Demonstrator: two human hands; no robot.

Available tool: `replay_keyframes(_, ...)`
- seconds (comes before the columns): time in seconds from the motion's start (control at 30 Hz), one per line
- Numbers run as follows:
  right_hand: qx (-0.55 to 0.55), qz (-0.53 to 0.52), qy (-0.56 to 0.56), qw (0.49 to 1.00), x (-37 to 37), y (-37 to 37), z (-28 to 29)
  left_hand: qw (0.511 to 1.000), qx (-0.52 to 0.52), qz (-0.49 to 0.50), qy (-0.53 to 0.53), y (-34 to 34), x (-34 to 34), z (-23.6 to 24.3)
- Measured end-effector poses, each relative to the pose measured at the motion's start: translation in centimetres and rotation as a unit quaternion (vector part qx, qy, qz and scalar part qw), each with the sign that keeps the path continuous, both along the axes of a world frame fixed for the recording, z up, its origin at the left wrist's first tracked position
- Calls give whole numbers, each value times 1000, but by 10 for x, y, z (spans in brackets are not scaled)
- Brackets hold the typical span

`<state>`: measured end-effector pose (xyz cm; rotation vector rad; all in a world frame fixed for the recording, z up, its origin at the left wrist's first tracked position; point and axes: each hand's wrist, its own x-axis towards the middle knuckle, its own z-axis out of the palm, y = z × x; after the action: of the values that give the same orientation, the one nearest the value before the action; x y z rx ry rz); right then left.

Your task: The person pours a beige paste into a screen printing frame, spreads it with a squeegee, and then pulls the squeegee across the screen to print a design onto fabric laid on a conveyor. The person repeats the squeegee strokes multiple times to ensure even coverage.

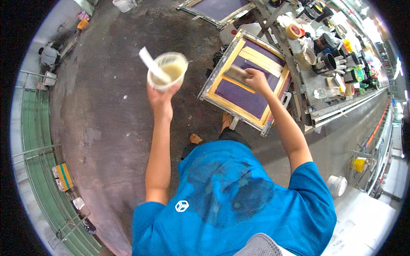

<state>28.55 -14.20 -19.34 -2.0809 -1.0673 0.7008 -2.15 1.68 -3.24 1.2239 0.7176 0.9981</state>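
My left hand (161,100) is closed around a translucent plastic tub (184,74), holding it up over the floor. Inside lies a pale yellowish liquid (173,71), and a white flat stick (149,62) leans out over the rim. My right hand (256,80) grips a flat grey-brown scraper (235,73), slightly blurred. It is held over a screen printing frame (226,100) with purple mesh (260,102) and yellow tape strips along its inner edges. Whether the scraper touches the mesh I cannot tell.
To the right stands a long bench (337,113) crowded with tubs, bottles and a tape roll (293,31). A second screen frame (218,10) lies at the far side. A white bucket (337,185) sits at the right. My feet (196,138) are close to the near frame.
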Motion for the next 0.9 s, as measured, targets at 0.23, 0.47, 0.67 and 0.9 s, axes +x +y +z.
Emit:
replay_keyframes(0.23, -181, 331, -285, 881, -32, 132, -31, 981, -3, 174, 87, -45, -103, 10)
replay_keyframes(0.47, -211, 394, -370, 815, -36, 202, -90, 955, -56, 271, 106, -98, -128, 21)
replay_keyframes(0.67, -162, 403, -366, 823, -36, 208, -110, 940, -88, 312, 111, -116, -148, 9)
replay_keyframes(0.9, -153, 365, -332, 857, -36, 174, -99, 961, -63, 253, 89, -94, -151, 8)
